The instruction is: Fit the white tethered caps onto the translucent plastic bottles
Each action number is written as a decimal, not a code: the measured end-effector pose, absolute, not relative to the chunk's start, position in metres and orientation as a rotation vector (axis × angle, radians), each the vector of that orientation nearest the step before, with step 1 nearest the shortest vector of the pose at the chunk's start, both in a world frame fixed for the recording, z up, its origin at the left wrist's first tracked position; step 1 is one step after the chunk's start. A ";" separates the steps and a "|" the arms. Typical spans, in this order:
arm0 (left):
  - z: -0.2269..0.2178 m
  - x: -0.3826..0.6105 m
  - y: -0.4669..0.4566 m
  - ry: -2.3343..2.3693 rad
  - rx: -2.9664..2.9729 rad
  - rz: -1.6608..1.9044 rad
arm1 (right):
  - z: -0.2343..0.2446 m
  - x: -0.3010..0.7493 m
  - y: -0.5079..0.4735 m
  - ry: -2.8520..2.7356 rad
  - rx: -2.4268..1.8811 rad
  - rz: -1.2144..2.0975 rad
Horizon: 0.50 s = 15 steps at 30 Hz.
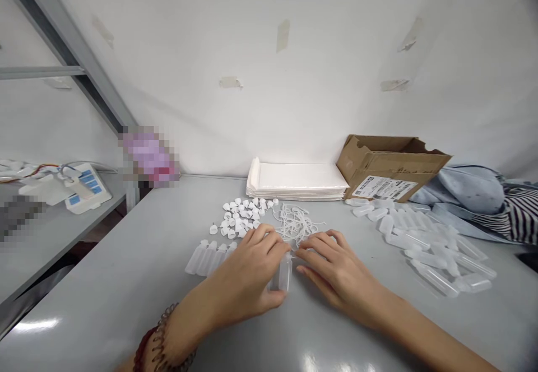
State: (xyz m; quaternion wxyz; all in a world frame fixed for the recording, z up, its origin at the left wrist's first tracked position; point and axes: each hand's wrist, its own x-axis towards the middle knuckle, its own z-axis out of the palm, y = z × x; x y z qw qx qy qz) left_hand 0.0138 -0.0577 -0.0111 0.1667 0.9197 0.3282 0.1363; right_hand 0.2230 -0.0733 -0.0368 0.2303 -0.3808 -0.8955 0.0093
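Observation:
My left hand (252, 268) arches over the right end of a row of small clear plastic bottles (204, 257) lying on the grey table. Its thumb is at the base and its fingers are at the neck of the rightmost bottle (284, 274); the palm hides the bottles beside it. Just to the right, my right hand (336, 268) has its fingers curved and apart, with the fingertips close to that bottle's neck. Whether they touch it I cannot tell. Beyond the hands lie a heap of white caps (239, 215) and a tangle of thin white tubes (296, 222).
Loose clear bottles (424, 237) are scattered on the right. At the wall stand a stack of white padded envelopes (298, 180) and an open cardboard box (390, 164). Light blue cloth (462, 190) lies beside the box. Another surface (63, 215) with wires is at the left.

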 end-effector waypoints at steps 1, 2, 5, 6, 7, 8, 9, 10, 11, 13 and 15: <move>-0.012 0.015 -0.058 0.927 2.623 0.391 | -0.038 0.222 -0.074 -2.464 -1.033 -0.034; -0.012 0.016 -0.058 0.916 2.628 0.399 | -0.040 0.220 -0.075 -2.461 -1.020 -0.090; -0.013 0.017 -0.059 0.889 2.636 0.434 | -0.044 0.220 -0.077 -2.446 -0.995 -0.217; -0.014 0.018 -0.060 0.883 2.638 0.447 | -0.045 0.220 -0.078 -2.437 -0.995 -0.243; -0.014 0.018 -0.061 0.879 2.640 0.457 | -0.045 0.220 -0.078 -2.428 -0.996 -0.271; -0.014 0.018 -0.061 0.876 2.643 0.465 | -0.045 0.220 -0.078 -2.419 -1.001 -0.304; -0.015 0.018 -0.061 0.877 2.648 0.471 | -0.045 0.220 -0.078 -2.408 -1.000 -0.351; -0.016 0.018 -0.060 0.882 2.654 0.476 | -0.045 0.219 -0.077 -2.403 -0.987 -0.414; -0.017 0.018 -0.059 0.892 2.664 0.478 | -0.045 0.218 -0.075 -2.402 -0.964 -0.487; -0.020 0.018 -0.056 0.936 2.698 0.479 | -0.044 0.214 -0.069 -2.428 -0.911 -0.610; -0.022 0.016 -0.051 1.000 2.737 0.448 | -0.044 0.208 -0.062 -2.464 -0.871 -0.656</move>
